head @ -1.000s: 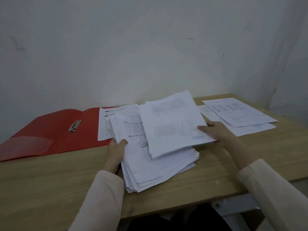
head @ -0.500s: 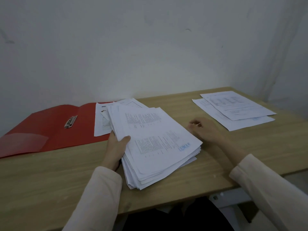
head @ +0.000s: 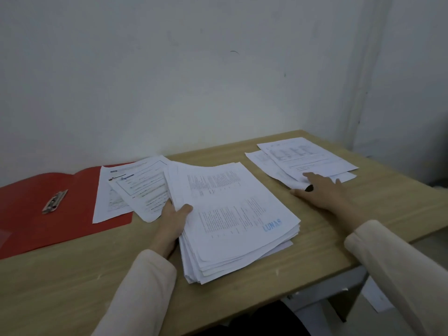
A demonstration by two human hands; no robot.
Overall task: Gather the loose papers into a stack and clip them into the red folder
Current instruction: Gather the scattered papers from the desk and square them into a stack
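left hand (head: 173, 218) round paper stack (head: 232, 219), right hand (head: 320, 190) flat on loose sheets (head: 308, 157)

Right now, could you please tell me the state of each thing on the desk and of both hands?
Red folder: open, lying flat.
Clip: holds no paper.
Stack: uneven, gripped at its left edge.
Sheets on the folder: loose, overlapping.
Sheets at the right: loose, two overlapping.
Left hand: grips the stack.
Right hand: flat, fingers touching the right sheets.
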